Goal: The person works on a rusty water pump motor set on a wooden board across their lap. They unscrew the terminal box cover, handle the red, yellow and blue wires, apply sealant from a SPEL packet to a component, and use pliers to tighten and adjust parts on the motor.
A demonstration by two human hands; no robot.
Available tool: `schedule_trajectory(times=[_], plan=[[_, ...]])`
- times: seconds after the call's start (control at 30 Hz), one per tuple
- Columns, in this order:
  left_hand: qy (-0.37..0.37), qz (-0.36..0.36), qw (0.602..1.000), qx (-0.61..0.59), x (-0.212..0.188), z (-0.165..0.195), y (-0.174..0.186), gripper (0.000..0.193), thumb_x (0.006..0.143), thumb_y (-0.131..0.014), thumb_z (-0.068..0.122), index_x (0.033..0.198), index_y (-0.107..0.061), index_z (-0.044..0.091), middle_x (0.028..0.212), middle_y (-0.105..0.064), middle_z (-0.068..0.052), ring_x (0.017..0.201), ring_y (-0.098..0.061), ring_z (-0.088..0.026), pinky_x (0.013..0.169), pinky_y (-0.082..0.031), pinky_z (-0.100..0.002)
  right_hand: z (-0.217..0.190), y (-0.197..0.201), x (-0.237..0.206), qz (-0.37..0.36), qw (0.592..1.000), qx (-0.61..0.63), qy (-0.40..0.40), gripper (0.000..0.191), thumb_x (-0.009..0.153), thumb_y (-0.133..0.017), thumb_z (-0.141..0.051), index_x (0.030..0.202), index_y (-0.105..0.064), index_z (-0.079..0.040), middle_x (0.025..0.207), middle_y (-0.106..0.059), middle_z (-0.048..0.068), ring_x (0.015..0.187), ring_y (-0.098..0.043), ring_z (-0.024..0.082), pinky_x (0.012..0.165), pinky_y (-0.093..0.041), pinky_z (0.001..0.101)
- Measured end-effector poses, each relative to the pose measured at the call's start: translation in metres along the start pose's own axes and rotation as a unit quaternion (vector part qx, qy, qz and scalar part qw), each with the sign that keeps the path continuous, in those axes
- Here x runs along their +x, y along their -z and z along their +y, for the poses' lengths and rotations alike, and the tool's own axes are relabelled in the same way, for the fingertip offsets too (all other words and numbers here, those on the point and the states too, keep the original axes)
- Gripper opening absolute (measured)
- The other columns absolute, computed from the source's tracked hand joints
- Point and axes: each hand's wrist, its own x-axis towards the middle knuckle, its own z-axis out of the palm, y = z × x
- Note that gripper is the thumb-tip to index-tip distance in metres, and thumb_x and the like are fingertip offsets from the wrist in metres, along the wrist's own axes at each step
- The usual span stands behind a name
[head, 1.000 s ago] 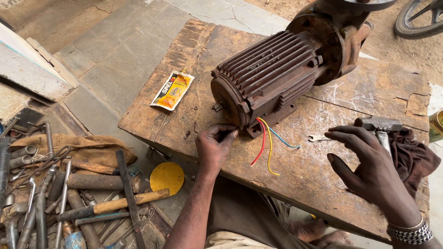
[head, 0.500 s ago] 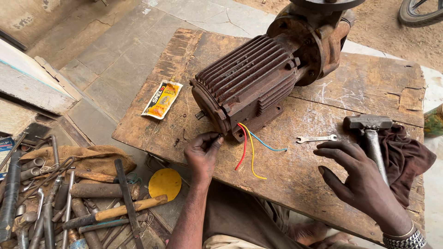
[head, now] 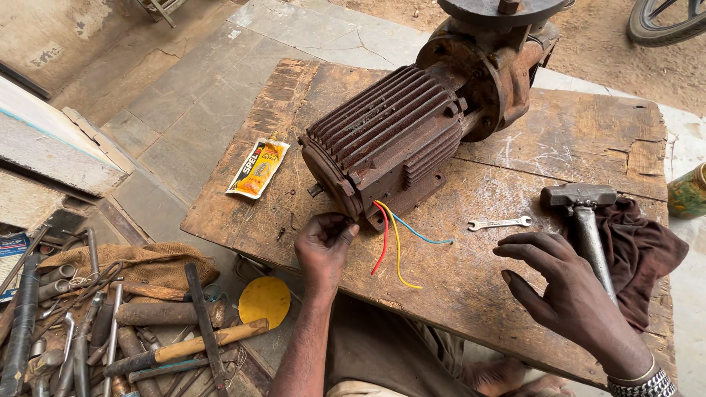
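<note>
Left hand (head: pixel 323 246), fingers curled and pinched together against the lower rim of the rusty electric motor (head: pixel 390 143), right at the end plate; whether anything small is gripped between the fingertips cannot be told. Right hand (head: pixel 566 294) open, fingers spread and slightly bent, hovering above the wooden worktop (head: pixel 471 294) with nothing held.

Just right of the left hand: three loose wires (head: pixel 393 235), red, yellow and blue, trailing out of the motor base onto the boards between the two hands. Beyond the right hand's fingertips: a small open-ended spanner (head: pixel 500 223), lying flat. Further right of that hand: a hammer (head: pixel 585 213) resting with its handle across a dark brown rag (head: pixel 640 242).

Motor directly ahead of the left hand, lying on its side, ribbed casing toward the viewer, heavy flanged end farthest away.

Judged advice for working at the end plate: best done with the free right hand steadying the casing so the motor does not roll; wires best kept clear of the pinching fingers to avoid tugging them; light fingertip pressure wiser than force near the rusty edge.

Left of the left hand: a flattened yellow tube of adhesive (head: pixel 257 167) near the worktop's edge. Below, on the floor: a yellow disc (head: pixel 265 300) and a heap of metal tools (head: pixel 110 338).
</note>
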Motion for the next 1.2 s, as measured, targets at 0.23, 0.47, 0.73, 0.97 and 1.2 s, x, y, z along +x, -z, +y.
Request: schedule_trajectory(times=[0.23,0.47,0.73,0.97,1.2], plan=[[0.072,-0.004,0.995,0.075,0.001,0.003,0.003,0.015,0.090,-0.079,0.011,0.098,-0.070,0.001,0.085,-0.074,-0.007,0.077,-0.073,-0.011,0.068,-0.064,-0.027,0.002,-0.001,-0.001,-0.017,1.000,0.003,-0.024,0.033,0.081,-0.072,-0.020,0.113,-0.070,-0.012,0.115,-0.070,0.008,0.106,-0.067,0.030,0.088,-0.055,0.0411],[0.113,0.002,0.989,0.097,0.004,0.009,0.002,0.012,0.093,-0.074,0.013,0.096,-0.068,0.003,0.080,-0.071,-0.005,0.072,-0.071,-0.011,0.062,-0.062,-0.026,0.003,-0.002,-0.002,-0.018,1.000,-0.016,-0.001,0.033,0.082,-0.072,-0.023,0.112,-0.070,-0.012,0.115,-0.069,0.008,0.109,-0.064,0.030,0.091,-0.053,0.0419],[0.117,-0.006,0.989,0.095,0.005,0.011,0.002,0.012,0.095,-0.072,0.014,0.094,-0.068,0.003,0.080,-0.071,-0.005,0.073,-0.072,-0.012,0.064,-0.063,-0.027,0.005,-0.003,-0.004,-0.022,0.999,-0.028,0.009,0.033,0.082,-0.071,-0.023,0.112,-0.069,-0.011,0.112,-0.069,0.007,0.108,-0.062,0.029,0.094,-0.050,0.0418],[0.109,-0.026,0.990,0.086,0.007,0.007,0.007,0.014,0.095,-0.074,0.014,0.096,-0.069,0.001,0.082,-0.071,-0.007,0.074,-0.069,-0.011,0.066,-0.061,-0.027,0.004,-0.002,-0.003,-0.028,0.999,-0.031,0.004,0.035,0.082,-0.071,-0.024,0.116,-0.070,-0.013,0.110,-0.070,0.007,0.107,-0.062,0.029,0.094,-0.049,0.0419],[-0.019,-0.009,0.988,0.150,0.007,0.001,0.004,0.018,0.092,-0.076,0.015,0.097,-0.069,0.000,0.084,-0.071,-0.006,0.076,-0.068,-0.011,0.066,-0.059,-0.027,0.003,-0.001,-0.003,-0.013,0.999,-0.030,0.036,0.032,0.083,-0.071,-0.023,0.112,-0.070,-0.009,0.110,-0.070,0.010,0.110,-0.062,0.030,0.096,-0.048,0.0426]])
